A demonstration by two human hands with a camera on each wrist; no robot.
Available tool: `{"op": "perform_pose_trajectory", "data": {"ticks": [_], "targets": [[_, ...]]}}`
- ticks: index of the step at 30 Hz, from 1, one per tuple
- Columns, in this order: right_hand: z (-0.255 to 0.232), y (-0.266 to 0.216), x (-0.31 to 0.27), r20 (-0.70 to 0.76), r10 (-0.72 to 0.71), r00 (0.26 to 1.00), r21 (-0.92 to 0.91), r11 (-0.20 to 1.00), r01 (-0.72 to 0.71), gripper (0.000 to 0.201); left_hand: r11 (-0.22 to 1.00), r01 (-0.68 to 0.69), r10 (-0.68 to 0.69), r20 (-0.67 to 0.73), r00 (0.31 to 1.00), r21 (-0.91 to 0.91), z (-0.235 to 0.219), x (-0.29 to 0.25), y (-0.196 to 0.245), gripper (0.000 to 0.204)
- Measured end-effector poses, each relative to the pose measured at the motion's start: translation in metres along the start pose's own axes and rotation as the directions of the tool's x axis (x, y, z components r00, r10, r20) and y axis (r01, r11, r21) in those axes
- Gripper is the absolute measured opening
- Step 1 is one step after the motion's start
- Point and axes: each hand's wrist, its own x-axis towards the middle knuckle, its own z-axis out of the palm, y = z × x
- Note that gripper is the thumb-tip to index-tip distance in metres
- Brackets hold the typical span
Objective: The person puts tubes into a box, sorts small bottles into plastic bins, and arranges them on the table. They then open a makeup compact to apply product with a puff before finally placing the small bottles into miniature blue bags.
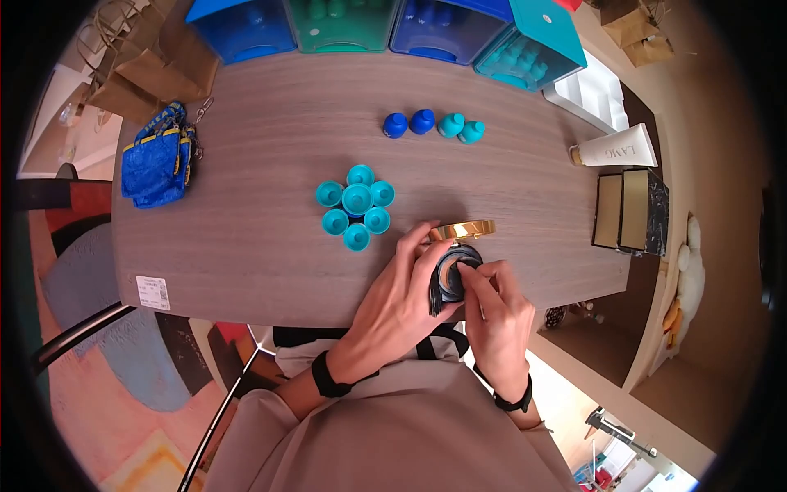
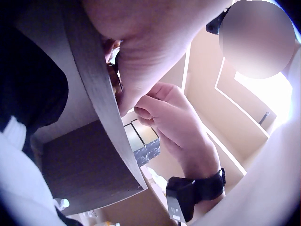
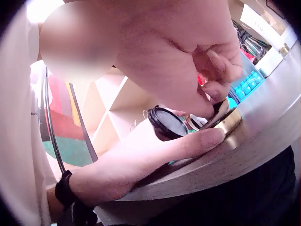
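My left hand grips a round black case near the table's front edge, with a gold round part standing beyond it. Curled over the case, my right hand pinches a dark piece at its inner side; that piece is mostly hidden. In the right wrist view, a black-rimmed disc tilts beside the left hand, whose thumb lies at the gold part; the right hand is above. The left wrist view shows the left hand covering most of the case and the right hand close by.
Several teal cups form a flower shape left of the hands. Blue bottles and teal ones stand behind. Around the edges are blue bags, drawer boxes, a white tube and black-gold boxes.
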Motion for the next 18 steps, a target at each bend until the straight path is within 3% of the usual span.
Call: {"op": "perform_pose_trajectory", "data": {"ticks": [3,9,13,15,18], "targets": [[-0.001,-0.009,-0.002,0.029,0.085,0.996,0.078,0.993,-0.087,0.03,1.0,0.002,-0.002,0.005,1.0,-0.006,-0.001,0.001,0.001,0.099],[-0.013,-0.001,0.0,0.104,0.047,0.993,0.187,0.98,-0.066,0.03,1.0,0.003,-0.003,0.02,1.0,-0.003,-0.003,-0.001,0.001,0.097],[-0.009,0.0,0.004,0.043,0.078,0.996,0.177,0.981,-0.085,0.03,1.0,0.019,-0.02,0.012,1.0,0.018,0.0,-0.002,0.0,0.097],[-0.001,-0.001,0.003,-0.012,0.05,0.999,0.019,0.999,-0.05,0.028,1.0,0.024,-0.024,0.016,1.0,0.02,0.001,-0.003,0.0,0.097],[0.003,-0.002,-0.002,-0.021,0.018,1.0,0.005,1.0,-0.018,0.027,1.0,0.027,-0.027,0.022,0.999,0.013,0.0,-0.002,0.001,0.097]]}}
